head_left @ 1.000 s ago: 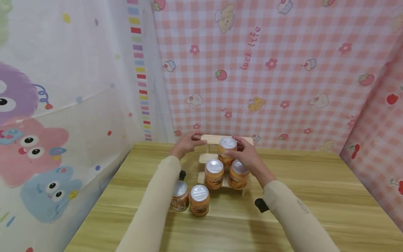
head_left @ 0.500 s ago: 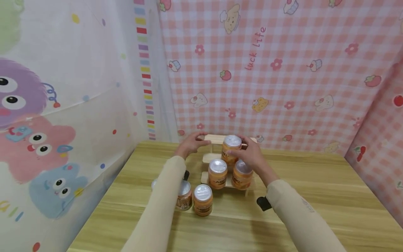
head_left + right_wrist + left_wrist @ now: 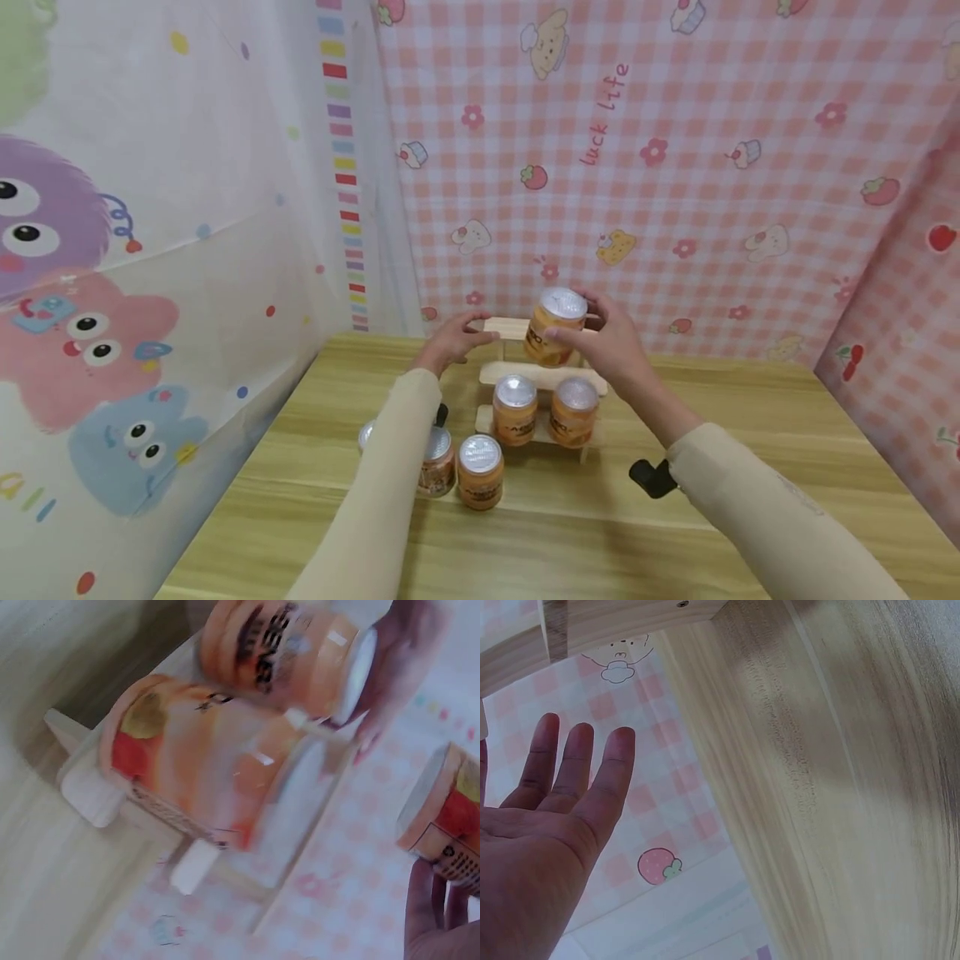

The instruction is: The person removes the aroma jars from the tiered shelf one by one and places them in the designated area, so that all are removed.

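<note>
My right hand grips an orange-labelled can with a silver lid, its thumb across the front. The can is tilted and raised in front of the top of a small tiered wooden rack. At the rack's upper left end, my left hand holds the edge of the top board between thumb and forefinger. In the left wrist view, the other fingers of that hand stretch out loosely. Two similar cans, a left one and a right one, stand on the lowest shelf.
On the wooden table, a can stands front left of the rack. Beside it another can is partly behind my left sleeve, and a further lid shows past the sleeve. A pink checked cloth hangs behind.
My right hand has lifted the can up off the middle shelf and tilted it. My left hand stays at the rack's upper left end. The head view has shifted slightly.
</note>
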`<control>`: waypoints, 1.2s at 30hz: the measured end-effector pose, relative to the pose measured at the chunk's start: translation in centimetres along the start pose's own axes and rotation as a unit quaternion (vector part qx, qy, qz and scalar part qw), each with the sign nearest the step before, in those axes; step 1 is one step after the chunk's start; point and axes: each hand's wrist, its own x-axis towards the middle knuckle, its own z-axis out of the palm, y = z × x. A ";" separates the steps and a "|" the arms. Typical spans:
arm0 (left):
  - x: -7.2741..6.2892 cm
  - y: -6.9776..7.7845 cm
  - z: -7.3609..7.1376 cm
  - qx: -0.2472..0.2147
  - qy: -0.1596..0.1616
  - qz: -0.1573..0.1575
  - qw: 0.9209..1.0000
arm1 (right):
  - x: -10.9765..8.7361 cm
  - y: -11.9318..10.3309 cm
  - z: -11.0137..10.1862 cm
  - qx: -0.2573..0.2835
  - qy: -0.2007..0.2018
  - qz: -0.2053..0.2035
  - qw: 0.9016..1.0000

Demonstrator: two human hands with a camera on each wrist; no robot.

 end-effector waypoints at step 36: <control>0.3 0.1 -0.1 0.015 0.002 -0.004 1.000 | -11.5 11.7 7.9 -0.012 -0.010 0.024 1.000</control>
